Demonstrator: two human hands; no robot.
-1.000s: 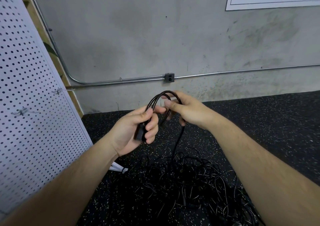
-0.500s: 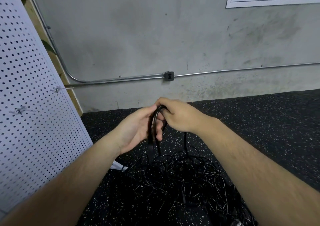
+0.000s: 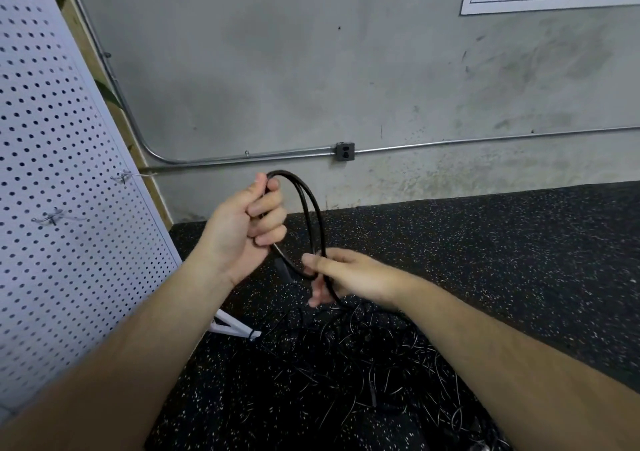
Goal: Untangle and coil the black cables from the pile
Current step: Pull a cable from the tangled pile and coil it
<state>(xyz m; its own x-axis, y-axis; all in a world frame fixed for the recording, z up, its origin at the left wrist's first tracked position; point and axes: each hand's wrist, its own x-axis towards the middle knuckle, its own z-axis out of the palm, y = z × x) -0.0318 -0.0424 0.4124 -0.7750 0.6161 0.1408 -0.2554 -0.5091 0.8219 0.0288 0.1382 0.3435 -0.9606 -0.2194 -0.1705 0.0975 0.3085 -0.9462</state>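
So the left hand (image 3: 242, 232) is up in front of the wall, fingers curled tight round a black cable (image 3: 287, 174), thumb pressed near the top of the loop. From there two strands arc over to the right and drop into the right hand (image 3: 349, 275), which sits lower and a bit nearer. That one pinches the cable between thumb and fingers at the bottom of the loop. Another strand runs from under the left hand's pinky across to the same pinch. Below the right hand, the cable trails down into the pile (image 3: 346, 357), a tangled mess of thin black cables on the speckled rubber floor (image 3: 502, 242), right under both forearms. A white pegboard (image 3: 52, 208) leans on the left.
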